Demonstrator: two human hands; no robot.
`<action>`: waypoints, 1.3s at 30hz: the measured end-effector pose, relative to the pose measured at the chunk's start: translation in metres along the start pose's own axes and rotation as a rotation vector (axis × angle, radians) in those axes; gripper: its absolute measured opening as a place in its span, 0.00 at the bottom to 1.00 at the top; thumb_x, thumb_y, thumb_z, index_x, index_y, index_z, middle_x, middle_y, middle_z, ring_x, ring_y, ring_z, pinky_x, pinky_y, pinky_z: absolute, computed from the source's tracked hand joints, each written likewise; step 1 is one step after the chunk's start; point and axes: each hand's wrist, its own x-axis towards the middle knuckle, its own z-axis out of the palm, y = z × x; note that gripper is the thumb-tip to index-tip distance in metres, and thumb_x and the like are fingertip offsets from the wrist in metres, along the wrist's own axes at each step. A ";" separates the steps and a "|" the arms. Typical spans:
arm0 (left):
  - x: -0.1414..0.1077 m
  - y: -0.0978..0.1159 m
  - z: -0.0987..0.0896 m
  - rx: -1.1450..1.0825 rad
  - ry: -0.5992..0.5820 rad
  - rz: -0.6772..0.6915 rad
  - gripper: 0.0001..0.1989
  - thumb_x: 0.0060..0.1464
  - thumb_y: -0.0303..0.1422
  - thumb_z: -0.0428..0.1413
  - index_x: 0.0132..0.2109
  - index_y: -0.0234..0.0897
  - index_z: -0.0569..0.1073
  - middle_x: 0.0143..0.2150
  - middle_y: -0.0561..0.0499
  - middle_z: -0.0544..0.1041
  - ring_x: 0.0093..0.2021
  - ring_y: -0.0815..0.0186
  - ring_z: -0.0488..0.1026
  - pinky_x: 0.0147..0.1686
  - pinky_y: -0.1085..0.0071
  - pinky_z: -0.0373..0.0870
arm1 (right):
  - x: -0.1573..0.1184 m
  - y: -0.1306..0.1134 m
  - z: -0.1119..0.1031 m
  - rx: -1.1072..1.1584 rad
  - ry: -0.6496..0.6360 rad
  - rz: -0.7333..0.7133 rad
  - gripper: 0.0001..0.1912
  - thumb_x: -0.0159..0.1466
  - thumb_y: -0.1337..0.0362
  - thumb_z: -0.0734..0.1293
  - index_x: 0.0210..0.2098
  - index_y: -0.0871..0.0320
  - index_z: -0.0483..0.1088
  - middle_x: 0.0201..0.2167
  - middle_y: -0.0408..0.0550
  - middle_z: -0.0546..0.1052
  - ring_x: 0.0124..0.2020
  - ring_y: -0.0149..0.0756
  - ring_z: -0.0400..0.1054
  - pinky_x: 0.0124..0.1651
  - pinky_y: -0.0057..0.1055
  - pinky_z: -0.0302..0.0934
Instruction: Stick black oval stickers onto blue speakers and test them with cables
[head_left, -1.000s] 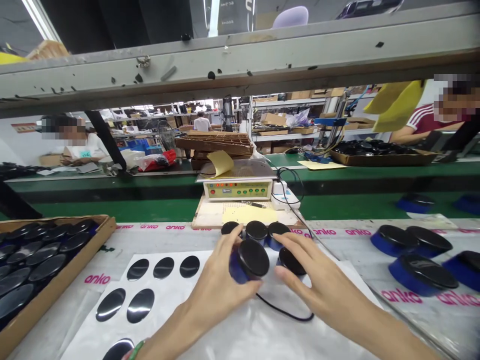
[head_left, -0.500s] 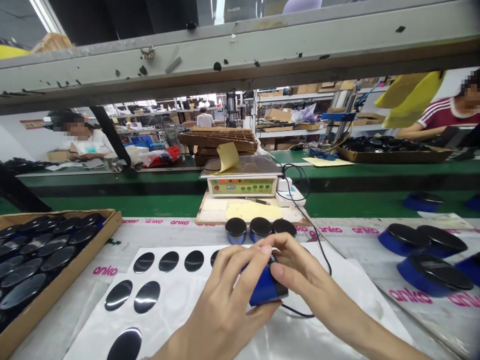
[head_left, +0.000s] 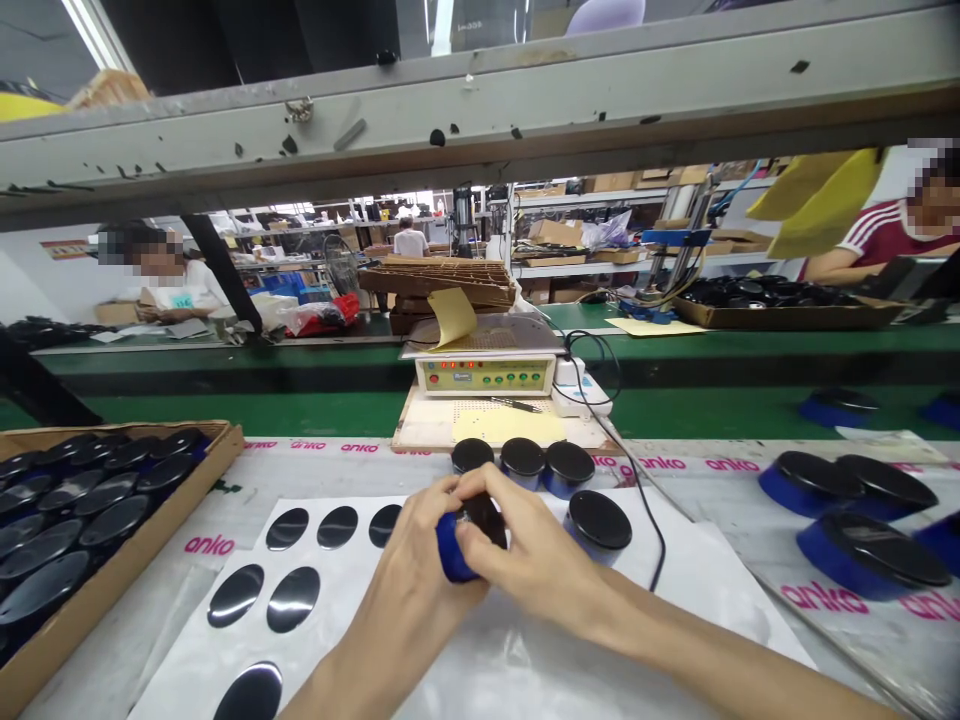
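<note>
Low over the white sheet, my left hand is wrapped round the left side of a round blue piece with a black face. My right hand grips the same piece from the right, its thumb pressed on the dark face. Fingers cover much of the piece, which is tilted. Beside my right wrist sits a similar blue piece with a glossy black top. Behind my hands, three more stand in a row, the middle one among them. Flat black discs lie on the sheet to the left.
A cardboard tray of black-topped pieces stands at left. Several blue pieces sit at right. A black cable runs down from a device with buttons and red digits. A shelf beam crosses overhead. Co-workers sit beyond.
Both hands have moved left with the held piece, which is turned differently. The black-topped piece by my right wrist now shows. The fingers of my right hand have shifted on the face.
</note>
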 end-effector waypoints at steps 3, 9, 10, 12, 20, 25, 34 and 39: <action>0.001 -0.010 -0.004 0.032 -0.076 -0.128 0.35 0.46 0.24 0.58 0.59 0.44 0.54 0.53 0.46 0.72 0.49 0.57 0.75 0.45 0.59 0.76 | 0.015 -0.001 0.006 -0.104 -0.065 -0.017 0.06 0.63 0.65 0.60 0.41 0.55 0.64 0.41 0.45 0.74 0.41 0.36 0.69 0.44 0.33 0.62; 0.017 -0.084 -0.039 0.220 0.039 -0.217 0.30 0.51 0.34 0.59 0.60 0.46 0.59 0.52 0.48 0.72 0.51 0.51 0.74 0.46 0.52 0.74 | 0.026 0.032 -0.053 -0.462 -0.066 0.103 0.28 0.62 0.53 0.67 0.58 0.56 0.60 0.59 0.56 0.62 0.61 0.48 0.54 0.60 0.45 0.51; 0.018 -0.104 -0.047 0.243 0.095 -0.245 0.27 0.51 0.35 0.59 0.57 0.47 0.61 0.49 0.50 0.73 0.49 0.49 0.74 0.44 0.48 0.74 | 0.026 0.043 -0.067 -0.534 -0.037 0.178 0.26 0.61 0.55 0.67 0.56 0.58 0.62 0.59 0.60 0.62 0.61 0.53 0.53 0.60 0.50 0.49; 0.018 -0.142 -0.058 0.262 0.161 -0.270 0.20 0.52 0.37 0.59 0.51 0.48 0.64 0.42 0.54 0.74 0.43 0.51 0.77 0.38 0.50 0.75 | 0.025 0.064 -0.092 -0.634 -0.045 0.327 0.21 0.61 0.57 0.68 0.50 0.60 0.67 0.53 0.59 0.67 0.55 0.52 0.61 0.55 0.52 0.55; 0.021 -0.174 -0.069 0.181 0.130 -0.154 0.20 0.50 0.48 0.58 0.46 0.44 0.67 0.40 0.50 0.74 0.51 0.46 0.72 0.41 0.52 0.74 | 0.008 0.066 -0.131 -0.588 -0.012 0.282 0.17 0.55 0.65 0.66 0.45 0.57 0.68 0.46 0.52 0.72 0.45 0.45 0.68 0.49 0.43 0.63; 0.044 -0.067 -0.045 -0.014 -0.152 -0.204 0.20 0.58 0.41 0.53 0.57 0.45 0.63 0.58 0.45 0.67 0.60 0.48 0.63 0.58 0.46 0.61 | -0.004 0.024 -0.120 -0.286 -0.037 0.107 0.19 0.60 0.61 0.61 0.51 0.52 0.61 0.50 0.50 0.70 0.45 0.41 0.70 0.41 0.34 0.68; 0.048 0.028 -0.027 -0.305 -0.297 -0.143 0.31 0.53 0.37 0.61 0.61 0.47 0.57 0.59 0.51 0.69 0.57 0.61 0.68 0.55 0.64 0.66 | -0.008 -0.008 -0.065 0.076 -0.106 -0.113 0.10 0.66 0.60 0.64 0.47 0.46 0.67 0.54 0.43 0.66 0.54 0.38 0.63 0.48 0.31 0.64; 0.043 0.022 -0.036 -0.290 -0.325 -0.313 0.27 0.46 0.35 0.64 0.53 0.41 0.65 0.51 0.49 0.74 0.49 0.58 0.74 0.47 0.63 0.70 | -0.004 -0.004 -0.040 -0.060 -0.113 -0.086 0.08 0.68 0.62 0.59 0.47 0.48 0.63 0.51 0.43 0.68 0.48 0.34 0.65 0.44 0.29 0.63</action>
